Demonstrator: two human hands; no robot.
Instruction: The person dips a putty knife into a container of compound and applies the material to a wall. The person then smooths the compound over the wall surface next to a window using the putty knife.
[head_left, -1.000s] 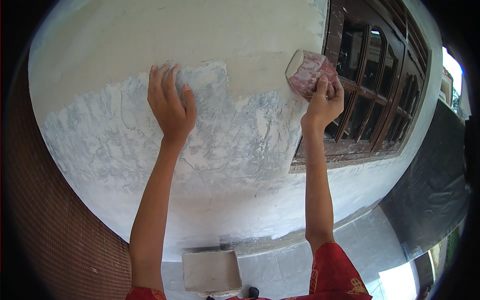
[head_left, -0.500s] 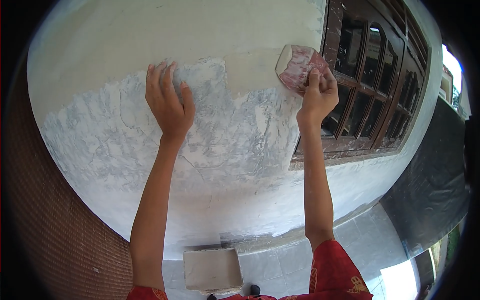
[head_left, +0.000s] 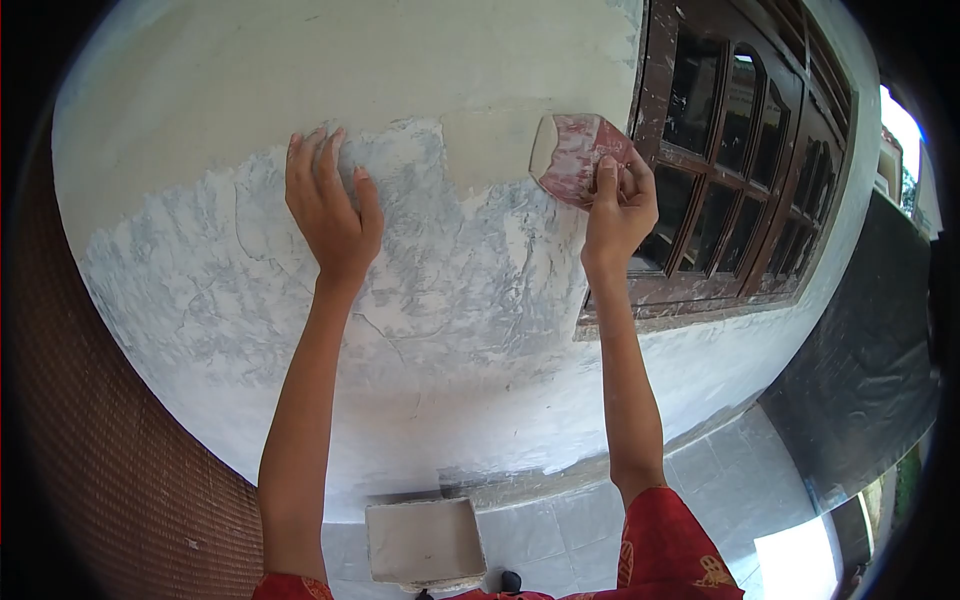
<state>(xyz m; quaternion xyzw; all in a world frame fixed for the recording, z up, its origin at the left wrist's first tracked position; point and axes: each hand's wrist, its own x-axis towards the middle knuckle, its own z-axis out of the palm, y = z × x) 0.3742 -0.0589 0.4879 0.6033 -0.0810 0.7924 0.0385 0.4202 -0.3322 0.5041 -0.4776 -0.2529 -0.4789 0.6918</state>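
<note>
My right hand [head_left: 617, 220] pinches a red putty scraper [head_left: 578, 160] between thumb and fingers. Whitish filler smears the scraper's face, and a thick cream band lies along its left edge. The scraper is up against the wall [head_left: 450, 290], just left of the window frame. To its left is a smooth cream patch of filler [head_left: 490, 145]. My left hand [head_left: 335, 205] rests with fingers spread on the rough grey-white part of the wall and holds nothing.
A brown wooden window [head_left: 715, 180] with dark panes is at the right. Below, a shallow putty tray [head_left: 425, 540] stands on grey floor tiles [head_left: 545, 530]. Woven matting [head_left: 120, 430] lines the left side, and a dark sheet [head_left: 850, 350] hangs at the far right.
My right hand and the scraper have moved left and slightly down along the wall, away from the window frame. The left hand keeps nearly the same place.
</note>
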